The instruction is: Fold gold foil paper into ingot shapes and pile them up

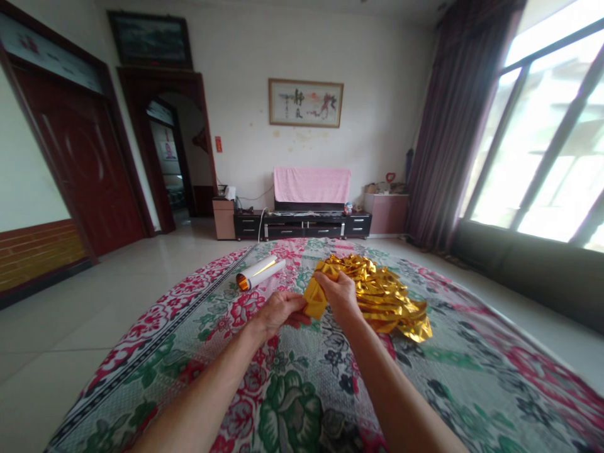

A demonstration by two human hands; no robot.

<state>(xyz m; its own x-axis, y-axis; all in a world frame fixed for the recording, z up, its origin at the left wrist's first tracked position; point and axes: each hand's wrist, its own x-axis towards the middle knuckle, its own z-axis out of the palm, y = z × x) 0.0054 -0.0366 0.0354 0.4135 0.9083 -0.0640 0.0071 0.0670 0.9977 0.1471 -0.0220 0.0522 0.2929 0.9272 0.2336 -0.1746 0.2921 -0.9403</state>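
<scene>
Both my hands hold a folded piece of gold foil paper [315, 301] above the patterned cloth. My left hand [282, 311] pinches its lower left edge between thumb and fingers. Across its upper right part, my right hand [338, 288] is closed with the thumb on top. Just beyond and right of my right hand lies a heap of crumpled shiny gold foil pieces [382, 296]. To the left, a roll of white-backed gold sheet [261, 272] rests on the cloth, its gold inside showing at the near end.
A floral cloth [292, 402] in red, green and grey covers the rounded surface before me. Beyond it stands a low black TV cabinet [302, 225] with a pink cloth [312, 184] draped above. Windows and a purple curtain [446, 126] are right; a red door [78, 151] is left.
</scene>
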